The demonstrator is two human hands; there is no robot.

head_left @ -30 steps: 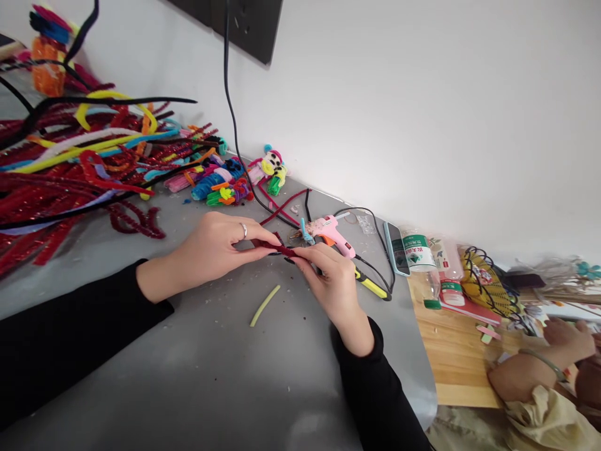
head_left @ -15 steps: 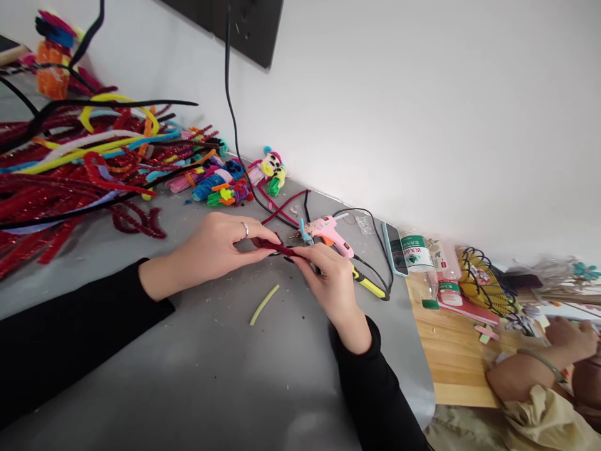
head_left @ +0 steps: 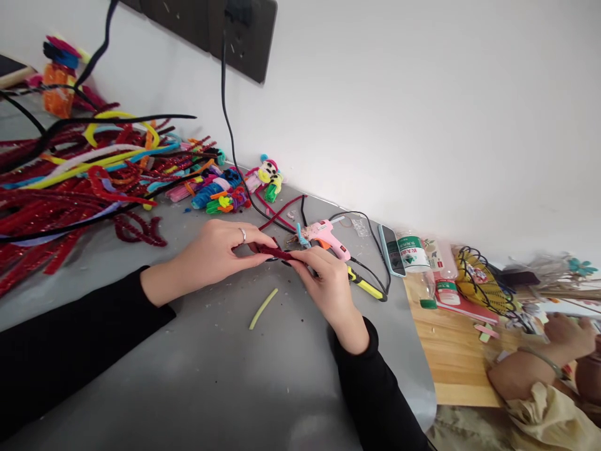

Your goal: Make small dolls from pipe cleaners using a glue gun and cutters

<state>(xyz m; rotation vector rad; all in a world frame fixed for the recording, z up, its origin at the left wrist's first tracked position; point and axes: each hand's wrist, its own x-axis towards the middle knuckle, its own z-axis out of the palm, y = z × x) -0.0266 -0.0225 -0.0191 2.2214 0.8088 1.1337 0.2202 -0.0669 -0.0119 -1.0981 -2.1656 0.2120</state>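
Observation:
Between my two hands is a dark red pipe cleaner (head_left: pixel 278 252), folded or twisted into a short piece. My left hand (head_left: pixel 225 250), with a ring on one finger, pinches its left part between thumb and fingertips. At the other end, my right hand (head_left: pixel 323 275) grips it with thumb and index finger. Fingers hide part of the piece. A short pale green stick (head_left: pixel 263 309) lies on the grey table (head_left: pixel 197 376) below my hands. Just beyond my right hand rests a pink glue gun (head_left: pixel 326 237), near a yellow and black cutter (head_left: pixel 369 287).
A large heap of pipe cleaners (head_left: pixel 70 207) covers the left, beside small pipe-cleaner figures (head_left: pixel 220 188). Black cables hang from a wall socket (head_left: pixel 244 41). A phone (head_left: pixel 391 250), bottles (head_left: pixel 416 263) and a yellow basket (head_left: pixel 483 282) stand right. Another person's arm (head_left: pixel 530 369) is at far right.
The view has tilted up slightly, showing more of the wall socket. My left fingertips have shifted a little along the red pipe cleaner; both hands still hold it.

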